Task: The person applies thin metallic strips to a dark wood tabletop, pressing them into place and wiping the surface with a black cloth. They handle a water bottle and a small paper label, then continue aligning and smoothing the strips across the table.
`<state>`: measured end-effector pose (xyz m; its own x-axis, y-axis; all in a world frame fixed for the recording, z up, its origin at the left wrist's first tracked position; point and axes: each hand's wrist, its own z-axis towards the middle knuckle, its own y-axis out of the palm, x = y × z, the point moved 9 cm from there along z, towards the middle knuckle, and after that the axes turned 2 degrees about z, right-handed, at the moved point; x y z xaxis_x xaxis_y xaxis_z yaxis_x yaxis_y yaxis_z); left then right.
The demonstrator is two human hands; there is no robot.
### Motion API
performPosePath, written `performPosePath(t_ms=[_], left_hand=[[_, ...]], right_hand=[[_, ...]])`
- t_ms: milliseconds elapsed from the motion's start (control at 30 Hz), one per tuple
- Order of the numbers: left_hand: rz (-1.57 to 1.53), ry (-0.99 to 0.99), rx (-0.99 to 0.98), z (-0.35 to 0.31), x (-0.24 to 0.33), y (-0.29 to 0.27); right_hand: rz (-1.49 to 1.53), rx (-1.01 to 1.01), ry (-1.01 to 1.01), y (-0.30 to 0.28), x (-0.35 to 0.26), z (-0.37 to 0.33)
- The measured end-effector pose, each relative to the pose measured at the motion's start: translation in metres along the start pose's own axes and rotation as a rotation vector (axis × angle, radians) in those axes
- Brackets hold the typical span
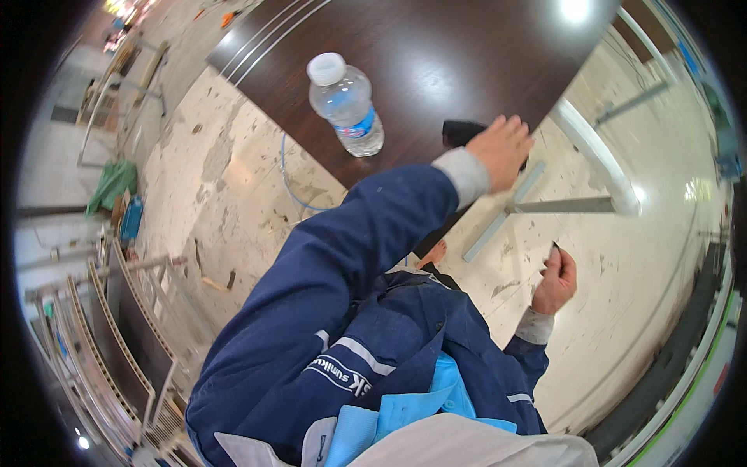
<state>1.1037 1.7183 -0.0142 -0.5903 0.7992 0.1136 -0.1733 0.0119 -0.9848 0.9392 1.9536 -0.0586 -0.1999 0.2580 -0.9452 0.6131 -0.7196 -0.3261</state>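
Note:
My left hand (502,152) lies with its fingers stretched out at the edge of a dark brown tabletop (420,86). Beneath it is a black, cloth-like thing (461,132), partly hidden by the palm. Off the table, to the right, my right hand (554,282) is closed in a pinch. A small dark tip shows above its fingers, too small to name. A clear plastic bottle (348,105) with a white cap and a blue label stands on the tabletop, left of my left hand.
White tubing and a grey metal leg (564,205) stand right of the table. A thin blue hose (289,183) crosses the worn floor on the left. Panels in a metal rack (117,327) stand lower left; a green cloth (117,185) lies beyond them.

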Motion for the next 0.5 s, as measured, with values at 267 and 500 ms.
performPosePath(t_ms=[267, 500], left_hand=[[-0.384, -0.044, 0.177, -0.231, 0.001, -0.033], [-0.668, -1.158, 0.565, -0.350, -0.125, -0.062]], right_hand=[[0.155, -0.050, -0.056, 0.018, -0.023, 0.072], [0.342, -0.361, -0.147, 0.122, -0.099, 0.096]])
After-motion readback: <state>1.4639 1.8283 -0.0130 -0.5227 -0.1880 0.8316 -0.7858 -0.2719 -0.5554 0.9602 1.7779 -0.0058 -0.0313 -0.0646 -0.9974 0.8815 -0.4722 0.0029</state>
